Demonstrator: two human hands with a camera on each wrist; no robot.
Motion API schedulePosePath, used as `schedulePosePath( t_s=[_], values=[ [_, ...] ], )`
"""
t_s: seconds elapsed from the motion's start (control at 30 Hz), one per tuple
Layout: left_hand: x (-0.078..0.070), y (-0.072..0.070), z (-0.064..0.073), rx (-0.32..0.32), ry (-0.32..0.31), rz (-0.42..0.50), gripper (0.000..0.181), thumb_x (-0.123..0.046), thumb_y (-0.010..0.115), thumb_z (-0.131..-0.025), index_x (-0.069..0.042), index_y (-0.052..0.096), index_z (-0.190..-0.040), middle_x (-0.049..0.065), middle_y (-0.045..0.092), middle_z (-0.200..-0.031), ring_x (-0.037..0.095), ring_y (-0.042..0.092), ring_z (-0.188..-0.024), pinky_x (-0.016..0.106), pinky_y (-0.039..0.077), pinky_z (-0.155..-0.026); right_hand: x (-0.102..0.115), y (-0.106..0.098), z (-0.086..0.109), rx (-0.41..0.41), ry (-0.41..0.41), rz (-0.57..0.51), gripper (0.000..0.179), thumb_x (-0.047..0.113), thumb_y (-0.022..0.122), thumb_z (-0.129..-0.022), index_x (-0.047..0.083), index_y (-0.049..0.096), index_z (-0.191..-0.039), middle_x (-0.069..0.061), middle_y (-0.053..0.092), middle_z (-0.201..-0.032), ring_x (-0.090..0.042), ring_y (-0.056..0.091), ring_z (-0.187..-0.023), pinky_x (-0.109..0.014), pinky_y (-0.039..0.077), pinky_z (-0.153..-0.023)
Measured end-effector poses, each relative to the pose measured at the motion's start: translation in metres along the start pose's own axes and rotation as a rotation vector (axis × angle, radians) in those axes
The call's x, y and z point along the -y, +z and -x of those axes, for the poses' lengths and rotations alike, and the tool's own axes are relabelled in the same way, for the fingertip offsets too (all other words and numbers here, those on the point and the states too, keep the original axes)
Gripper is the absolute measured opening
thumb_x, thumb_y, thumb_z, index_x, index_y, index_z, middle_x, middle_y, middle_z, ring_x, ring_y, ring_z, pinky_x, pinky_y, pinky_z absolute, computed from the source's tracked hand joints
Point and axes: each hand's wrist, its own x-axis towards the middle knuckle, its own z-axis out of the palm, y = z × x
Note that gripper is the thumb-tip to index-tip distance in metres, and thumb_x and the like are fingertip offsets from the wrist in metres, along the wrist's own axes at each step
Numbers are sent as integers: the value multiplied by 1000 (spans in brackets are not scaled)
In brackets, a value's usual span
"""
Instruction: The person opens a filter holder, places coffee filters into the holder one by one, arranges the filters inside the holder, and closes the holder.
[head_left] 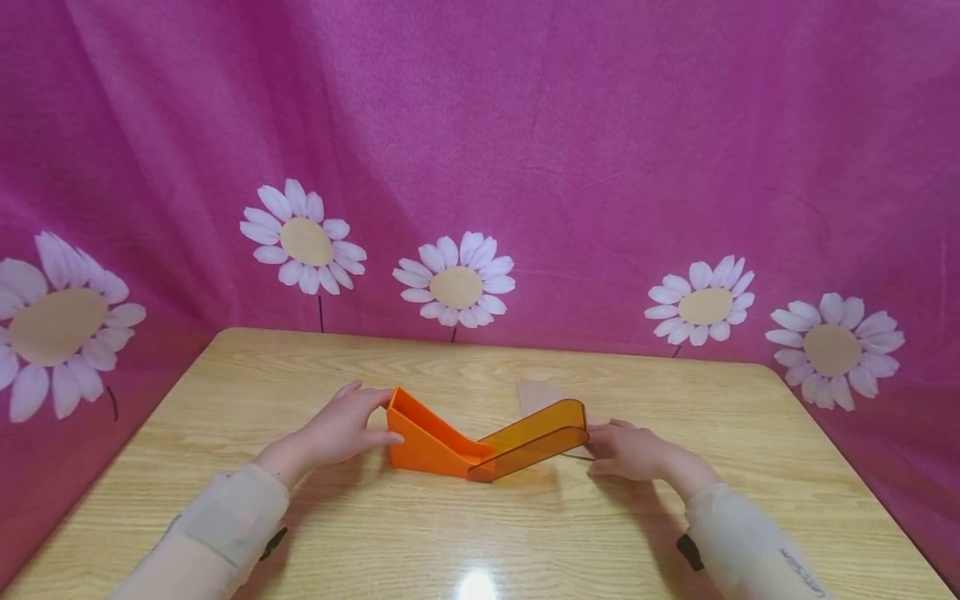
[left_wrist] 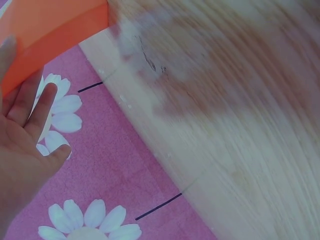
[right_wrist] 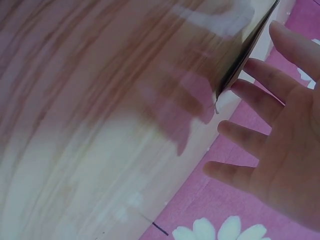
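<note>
An orange plastic box [head_left: 435,437] with a slanted opening stands on the table, and its see-through amber lid [head_left: 536,437] is swung out to the right. My left hand [head_left: 348,425] grips the tall left end of the box, thumb on the front face and fingers behind. In the left wrist view, part of the orange box [left_wrist: 55,35] shows above that hand. At the lid's far end is my right hand [head_left: 630,450], fingers spread and fairly straight. Its fingertips [right_wrist: 245,90] are right at the edge of a thin, dark-edged flat piece [right_wrist: 240,62].
A pale pinkish sheet [head_left: 532,396] lies behind the lid, partly hidden by it. The wood-grain table [head_left: 337,533] reaches back to a magenta cloth [head_left: 570,167] printed with white daisies. Light glares off the table's front.
</note>
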Motion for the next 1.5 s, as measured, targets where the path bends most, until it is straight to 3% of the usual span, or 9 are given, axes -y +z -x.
schedulePosePath(
  t_s=[0.23, 0.5, 0.8, 0.97, 1.07, 1.2, 1.33, 1.5],
  values=[
    [0, 2, -4, -12, 30, -33, 45, -30, 73, -79, -10, 61, -117, 4, 68, -111, 27, 57, -113, 57, 14, -113, -7, -2, 8, 14, -6, -3, 55, 30, 67, -84, -2, 55, -126, -26, 50, -133, -56, 35, -124, -65, 29, -100],
    [0, 4, -10, -4, -21, 0, 47, -31, 72, -80, -12, 59, -121, 0, 67, -112, 25, 55, -115, 57, 12, -113, -12, -2, 12, 40, 16, -44, 54, 30, 68, -83, -2, 55, -126, -26, 50, -133, -46, 43, -124, -59, 32, -102],
    [-4, 5, -15, -2, -47, 4, 47, -30, 72, -80, -11, 59, -122, 1, 67, -109, 25, 55, -115, 53, 11, -115, -10, -6, 16, 62, 28, -68, 51, 28, 68, -83, -3, 58, -122, -26, 52, -131, -46, 45, -122, -57, 35, -102],
    [-4, 5, -15, -3, -46, 9, 47, -30, 72, -80, -12, 59, -121, 0, 67, -109, 24, 56, -113, 53, 11, -115, -13, -5, 12, 6, 13, -21, 38, 24, 67, -84, -2, 65, -113, -22, 62, -118, -40, 56, -112, -53, 42, -97],
    [-4, 4, -16, -2, -51, 13, 47, -30, 72, -80, -11, 59, -121, 0, 67, -109, 25, 55, -114, 54, 11, -115, -13, -8, 5, -87, 94, -8, 28, 20, 64, -86, -1, 68, -105, -16, 68, -105, -34, 62, -100, -49, 47, -90],
    [-4, 4, -16, -3, -80, 27, 49, -30, 73, -80, -12, 58, -123, 1, 66, -111, 27, 51, -120, 55, 10, -115, -12, -14, -8, -174, 291, -60, 31, 23, 62, -87, -1, 65, -105, -17, 68, -101, -30, 62, -91, -49, 49, -82],
    [-3, 5, -16, -1, -102, 36, 52, -30, 73, -80, -12, 57, -125, 1, 65, -113, 29, 48, -123, 57, 11, -114, -13, -14, -19, -149, 426, -138, 32, 28, 66, -84, -1, 64, -98, -13, 66, -91, -25, 57, -80, -43, 48, -74],
    [-4, 5, -15, -1, -99, 35, 51, -30, 73, -80, -12, 57, -125, 1, 65, -113, 28, 49, -121, 57, 12, -114, -20, -8, -26, -148, 508, -207, 28, 26, 72, -79, 1, 62, -88, -8, 61, -81, -21, 53, -74, -39, 47, -72]
  ],
)
